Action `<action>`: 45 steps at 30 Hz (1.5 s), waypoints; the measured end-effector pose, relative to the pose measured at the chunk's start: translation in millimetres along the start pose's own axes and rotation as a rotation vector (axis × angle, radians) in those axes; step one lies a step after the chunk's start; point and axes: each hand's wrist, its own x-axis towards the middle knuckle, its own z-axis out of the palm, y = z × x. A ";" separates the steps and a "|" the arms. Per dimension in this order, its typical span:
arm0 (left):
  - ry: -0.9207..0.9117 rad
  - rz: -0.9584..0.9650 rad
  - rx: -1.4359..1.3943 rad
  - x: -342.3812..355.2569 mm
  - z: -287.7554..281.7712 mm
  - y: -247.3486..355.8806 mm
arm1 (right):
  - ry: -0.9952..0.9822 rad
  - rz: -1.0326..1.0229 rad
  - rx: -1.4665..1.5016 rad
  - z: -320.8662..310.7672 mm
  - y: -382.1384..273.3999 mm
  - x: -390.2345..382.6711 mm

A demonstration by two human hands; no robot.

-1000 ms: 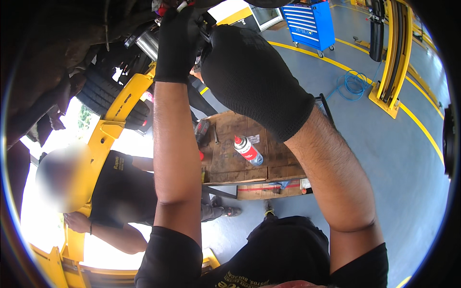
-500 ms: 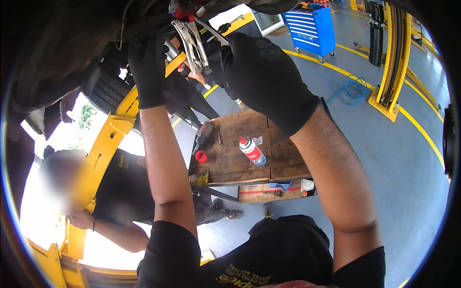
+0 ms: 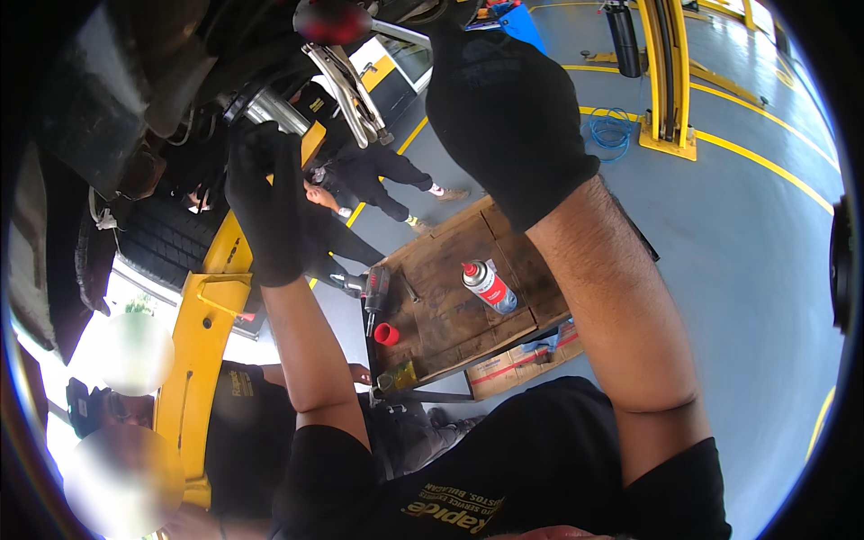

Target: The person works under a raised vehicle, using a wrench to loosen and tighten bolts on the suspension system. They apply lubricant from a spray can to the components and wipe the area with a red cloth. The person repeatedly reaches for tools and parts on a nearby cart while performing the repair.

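Note:
Both my hands wear black gloves and are raised under a vehicle. My right hand point(image 3: 508, 126) is closed on the end of a silver wrench point(image 3: 402, 34), its fingertips hidden behind the glove. The wrench runs left to a red part, blurred at the top. Locking pliers point(image 3: 346, 94) hang below that part, touched by neither hand. My left hand point(image 3: 265, 202) is just below a silver cylinder point(image 3: 277, 112). A small gap shows between its thumb and bent fingers, with nothing seen in them; its fingertips blend into the dark underside.
Below stands a wooden-topped table point(image 3: 441, 333) with a spray can point(image 3: 489, 286), an impact wrench point(image 3: 374, 292) and a red cup-shaped piece point(image 3: 386, 334). A yellow lift arm point(image 3: 193, 351) slants at left, near a tyre point(image 3: 166, 238). Other people stand left and beyond the table.
The view has shifted. My left hand is lower in the picture, and more of the silver cylinder shows above it. My right hand is higher and still on the wrench.

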 end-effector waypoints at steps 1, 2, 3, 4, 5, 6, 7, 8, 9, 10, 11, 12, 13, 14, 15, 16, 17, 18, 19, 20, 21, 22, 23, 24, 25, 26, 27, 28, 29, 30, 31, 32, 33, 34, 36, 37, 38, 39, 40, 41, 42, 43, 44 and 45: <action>-0.001 -0.018 -0.041 -15.6 0.8 2.2 | 0.033 -0.016 -0.048 3.7 2.4 -1.7; -0.021 -0.103 -0.118 -37.1 2.0 4.8 | 0.075 -0.039 -0.089 7.9 5.9 -0.4; -0.042 -0.188 -0.196 -63.2 7.1 4.9 | 0.066 -0.086 -0.098 14.6 12.0 2.5; -0.139 -0.175 -0.264 -87.8 13.5 -2.2 | 0.073 -0.103 -0.123 13.7 11.6 2.7; -0.235 -0.169 -0.322 -112.6 16.4 -8.0 | 0.082 -0.120 -0.136 13.1 8.3 4.5; -0.334 -0.165 -0.384 -137.1 22.1 -14.5 | 0.087 -0.135 -0.156 11.8 8.2 4.1; -0.364 -0.271 -0.414 -166.2 31.5 -25.6 | 0.067 -0.167 -0.187 13.1 14.2 4.8; -0.415 -0.305 -0.372 -198.3 41.3 -50.1 | 0.027 -0.163 -0.178 8.4 13.1 4.2; -0.489 -0.457 -0.403 -226.0 47.3 -57.4 | -0.016 -0.162 -0.178 0.7 13.2 4.2; -0.504 -0.506 -0.439 -256.0 50.8 -65.7 | -0.057 -0.158 -0.163 -4.2 11.5 3.7; -0.522 -0.555 -0.467 -286.9 52.4 -75.1 | -0.072 -0.170 -0.180 -7.6 11.5 3.5; -0.564 -0.590 -0.465 -323.4 57.4 -86.2 | -0.075 -0.226 -0.236 -13.7 14.4 9.7; -0.602 -0.628 -0.454 -358.0 58.2 -95.1 | -0.075 -0.282 -0.282 -18.4 19.2 17.9; -0.650 -0.630 -0.443 -382.8 54.0 -97.3 | -0.079 -0.331 -0.334 -23.9 26.4 24.2; -0.693 -0.629 -0.434 -403.2 51.8 -97.6 | -0.101 -0.371 -0.356 -27.6 36.5 32.3; -0.708 -0.584 -0.400 -423.8 48.0 -99.8 | -0.171 -0.453 -0.452 -31.3 46.4 45.0; -0.703 -0.551 -0.352 -443.7 41.4 -102.6 | -0.244 -0.454 -0.465 -32.5 49.8 56.1; -0.713 -0.511 -0.314 -454.5 39.3 -102.5 | -0.326 -0.448 -0.492 -36.4 53.4 63.8; -0.719 -0.551 -0.304 -464.2 40.8 -102.6 | -0.408 -0.383 -0.519 -38.2 52.9 73.6; -0.735 -0.585 -0.299 -470.8 41.6 -100.6 | -0.348 -0.539 -0.552 -43.6 55.0 83.1; -0.752 -0.626 -0.288 -475.8 40.6 -98.3 | -0.288 -0.694 -0.573 -47.2 56.5 93.5; -0.716 -0.586 -0.268 -478.1 44.3 -98.8 | -0.227 -0.848 -0.590 -53.8 55.3 104.0; -0.676 -0.554 -0.244 -479.7 50.3 -99.4 | -0.187 -0.788 -0.595 -60.2 26.9 112.1; -0.637 -0.523 -0.220 -482.8 53.1 -98.1 | -0.145 -0.776 -0.470 -55.8 27.2 111.0; -0.649 -0.624 -0.222 -488.0 51.5 -94.5 | -0.104 -0.760 -0.345 -49.2 30.1 107.6; -0.639 -0.627 -0.249 -484.4 65.9 -93.6 | -0.114 -0.759 -0.345 -54.3 28.1 117.1; -0.644 -0.637 -0.255 -489.9 62.6 -91.6 | -0.156 -0.730 -0.361 -56.3 27.4 116.2; -0.649 -0.648 -0.260 -492.5 65.7 -92.4 | -0.176 -0.712 -0.373 -54.2 30.3 123.7; -0.588 -0.576 -0.250 -510.1 74.6 -102.7 | -0.202 -0.678 -0.358 -45.9 32.8 123.9; -0.563 -0.558 -0.253 -502.9 95.5 -112.9 | -0.198 -0.682 -0.377 -50.9 26.2 134.5; -0.484 -0.553 -0.246 -510.6 114.3 -120.4 | -0.169 -0.706 -0.364 -51.7 3.5 151.7; -0.591 -0.572 -0.247 -528.9 82.8 -100.5 | -0.246 -0.647 -0.384 -58.1 11.9 138.0; -0.606 -0.613 -0.210 -524.3 96.9 -100.6 | -0.299 -0.598 -0.418 -60.4 19.3 139.4; -0.657 -0.612 -0.209 -527.4 93.3 -95.6 | -0.365 -0.554 -0.448 -64.9 22.6 138.8; -0.675 -0.606 -0.187 -507.1 95.5 -87.5 | -0.445 -0.493 -0.471 -72.8 23.1 138.3; -0.643 -0.640 -0.160 -507.6 89.4 -89.8 | -0.460 -0.486 -0.416 -56.1 19.6 141.4; -0.622 -0.668 -0.126 -508.9 83.3 -91.2 | -0.469 -0.475 -0.371 -39.8 17.7 144.9; -0.625 -0.671 -0.132 -510.4 84.4 -92.0 | -0.503 -0.455 -0.370 -38.8 14.3 148.8; -0.628 -0.673 -0.140 -512.5 85.3 -91.4 | -0.539 -0.442 -0.372 -36.7 9.1 148.5; -0.623 -0.658 -0.165 -511.0 84.6 -90.4 | -0.566 -0.414 -0.381 -39.6 8.9 146.9; -0.622 -0.647 -0.161 -509.5 84.6 -89.1 | -0.590 -0.391 -0.389 -41.2 8.4 146.1; -0.620 -0.637 -0.156 -508.3 84.1 -87.6 | -0.615 -0.361 -0.395 -42.6 7.5 144.2; -0.617 -0.628 -0.150 -509.1 83.9 -87.1 | -0.639 -0.323 -0.405 -44.3 7.4 141.7; -0.623 -0.640 -0.160 -509.3 84.3 -87.8 | -0.662 -0.278 -0.411 -45.3 6.5 138.0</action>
